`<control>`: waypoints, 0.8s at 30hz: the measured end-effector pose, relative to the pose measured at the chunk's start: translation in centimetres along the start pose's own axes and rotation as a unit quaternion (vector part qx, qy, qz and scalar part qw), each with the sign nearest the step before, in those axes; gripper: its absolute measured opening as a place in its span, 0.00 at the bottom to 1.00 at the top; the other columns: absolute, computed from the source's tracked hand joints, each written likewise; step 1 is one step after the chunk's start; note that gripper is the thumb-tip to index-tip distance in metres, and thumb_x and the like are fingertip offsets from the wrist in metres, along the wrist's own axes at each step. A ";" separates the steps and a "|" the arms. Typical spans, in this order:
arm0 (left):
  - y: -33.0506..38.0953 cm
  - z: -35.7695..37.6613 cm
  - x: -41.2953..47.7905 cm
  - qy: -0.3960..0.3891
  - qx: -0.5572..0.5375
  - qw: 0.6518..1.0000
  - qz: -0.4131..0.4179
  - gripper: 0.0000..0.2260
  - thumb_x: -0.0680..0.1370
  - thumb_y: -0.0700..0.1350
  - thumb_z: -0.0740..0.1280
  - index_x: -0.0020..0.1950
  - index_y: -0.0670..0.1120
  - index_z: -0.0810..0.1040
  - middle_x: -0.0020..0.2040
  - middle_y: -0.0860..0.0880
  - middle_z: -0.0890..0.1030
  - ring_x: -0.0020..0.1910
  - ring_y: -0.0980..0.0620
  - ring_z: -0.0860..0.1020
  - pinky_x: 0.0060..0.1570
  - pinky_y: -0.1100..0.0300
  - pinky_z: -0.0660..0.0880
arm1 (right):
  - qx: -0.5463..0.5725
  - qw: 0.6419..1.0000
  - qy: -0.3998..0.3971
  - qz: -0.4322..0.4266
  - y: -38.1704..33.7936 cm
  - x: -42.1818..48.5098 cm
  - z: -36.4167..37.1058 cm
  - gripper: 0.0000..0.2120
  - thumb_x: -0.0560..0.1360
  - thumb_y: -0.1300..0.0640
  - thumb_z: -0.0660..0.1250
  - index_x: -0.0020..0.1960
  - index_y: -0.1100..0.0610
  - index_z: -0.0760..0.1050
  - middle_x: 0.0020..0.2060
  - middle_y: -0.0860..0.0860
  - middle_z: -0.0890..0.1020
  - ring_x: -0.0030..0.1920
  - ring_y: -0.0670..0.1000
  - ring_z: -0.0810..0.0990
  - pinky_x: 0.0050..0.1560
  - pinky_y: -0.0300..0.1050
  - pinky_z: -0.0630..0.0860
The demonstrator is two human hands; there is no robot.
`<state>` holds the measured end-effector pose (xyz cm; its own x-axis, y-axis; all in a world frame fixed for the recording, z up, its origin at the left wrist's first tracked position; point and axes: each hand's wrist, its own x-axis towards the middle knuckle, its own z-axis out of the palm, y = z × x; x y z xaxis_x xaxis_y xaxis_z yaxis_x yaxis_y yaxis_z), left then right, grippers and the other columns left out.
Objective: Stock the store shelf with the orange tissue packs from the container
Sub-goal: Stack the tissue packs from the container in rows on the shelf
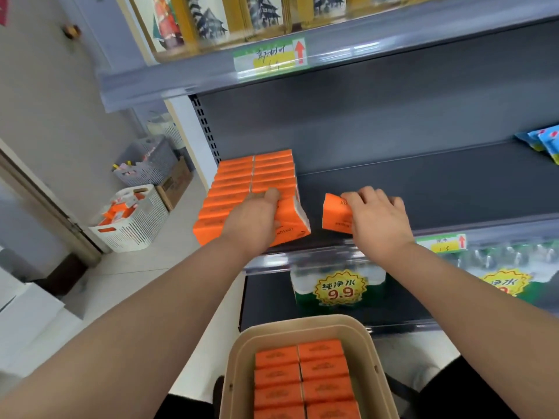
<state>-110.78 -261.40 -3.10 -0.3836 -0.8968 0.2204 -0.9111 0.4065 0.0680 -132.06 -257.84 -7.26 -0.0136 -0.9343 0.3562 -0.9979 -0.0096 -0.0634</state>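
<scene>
Two rows of orange tissue packs [242, 182] stand on the left end of the dark middle shelf [423, 182]. My left hand [257, 219] rests on the front pack of the right row, fingers curled over its top. A separate orange tissue pack [334, 216] sits tilted near the shelf's front edge, gripped from above by my right hand [375, 216]. Below me a beige container [239, 358] holds several more orange packs [302, 379] in two rows.
The upper shelf [332, 52] carries boxed goods and a price label. Blue packets [544, 143] lie at the far right of the middle shelf. Bottled-water packs with 9.9 stickers [338, 285] fill the lower shelf. White and grey baskets [133, 219] stand on the floor at left.
</scene>
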 end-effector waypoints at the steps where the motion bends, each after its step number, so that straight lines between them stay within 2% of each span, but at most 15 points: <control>1: -0.1 0.1 1.0 -0.003 0.011 1.000 0.005 0.18 0.76 0.42 0.67 0.64 0.45 0.68 0.56 0.43 0.77 0.58 0.42 0.73 0.50 0.50 0.73 | 0.001 1.000 -0.006 0.002 0.3 0.4 0.2 0.27 0.73 0.59 0.64 0.71 0.50 0.62 0.61 0.53 0.70 0.62 0.55 0.69 0.61 0.52 0.62; 6: -0.6 2.0 5.2 -0.048 0.078 0.996 0.012 0.18 0.76 0.41 0.66 0.64 0.48 0.66 0.56 0.45 0.76 0.60 0.44 0.71 0.47 0.54 0.70 | 0.005 0.999 -0.040 -0.005 1.2 2.0 1.8 0.32 0.71 0.62 0.66 0.72 0.47 0.61 0.62 0.51 0.69 0.63 0.54 0.67 0.66 0.52 0.58; 8: -0.9 2.9 6.3 -0.060 0.119 0.991 0.025 0.18 0.76 0.41 0.66 0.65 0.48 0.67 0.58 0.45 0.76 0.62 0.44 0.70 0.49 0.54 0.70 | 0.009 0.999 -0.046 -0.015 1.2 2.4 2.5 0.32 0.71 0.62 0.66 0.72 0.46 0.61 0.62 0.50 0.69 0.63 0.54 0.67 0.67 0.53 0.57; 11: -1.3 3.8 7.3 -0.049 0.183 0.981 0.038 0.19 0.75 0.41 0.67 0.65 0.47 0.68 0.60 0.46 0.74 0.63 0.45 0.69 0.54 0.51 0.70 | 0.018 0.998 -0.046 -0.031 1.3 3.0 3.1 0.31 0.72 0.62 0.65 0.72 0.45 0.61 0.63 0.49 0.69 0.63 0.53 0.66 0.68 0.54 0.57; 14: -1.7 4.5 7.7 -0.021 0.197 0.979 0.036 0.18 0.74 0.40 0.69 0.62 0.46 0.69 0.59 0.45 0.74 0.62 0.44 0.70 0.54 0.50 0.72 | 0.033 0.998 -0.043 -0.043 1.2 3.4 3.5 0.31 0.73 0.62 0.65 0.72 0.45 0.61 0.63 0.48 0.70 0.64 0.53 0.65 0.67 0.54 0.57; 17: -2.1 4.7 7.7 -0.010 0.181 0.983 0.024 0.19 0.73 0.44 0.72 0.61 0.44 0.69 0.58 0.45 0.75 0.59 0.44 0.73 0.51 0.51 0.72 | 0.063 0.996 -0.039 -0.056 0.1 3.7 3.6 0.30 0.74 0.63 0.65 0.71 0.44 0.62 0.64 0.46 0.71 0.65 0.52 0.64 0.65 0.55 0.59; 20: -3.0 3.6 7.4 -0.032 0.087 0.996 0.015 0.23 0.72 0.47 0.73 0.63 0.45 0.69 0.60 0.45 0.75 0.58 0.43 0.75 0.50 0.52 0.72 | 0.097 0.991 -0.051 -0.083 -1.8 4.0 3.5 0.26 0.77 0.60 0.63 0.72 0.44 0.62 0.64 0.45 0.71 0.65 0.51 0.64 0.62 0.53 0.62; 24: -5.1 1.5 6.4 0.008 0.001 1.000 0.012 0.19 0.75 0.41 0.68 0.65 0.46 0.71 0.62 0.46 0.76 0.57 0.43 0.77 0.52 0.50 0.75 | 0.117 0.985 -0.055 -0.110 -4.6 4.3 3.6 0.24 0.78 0.57 0.62 0.72 0.45 0.62 0.64 0.46 0.71 0.64 0.51 0.65 0.59 0.54 0.64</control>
<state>-108.82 -269.49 -3.51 -0.4025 -0.8839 0.2381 -0.9022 0.4271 0.0606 -127.34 -263.11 -8.75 0.2208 -0.9337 0.2821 -0.9340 -0.2857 -0.2147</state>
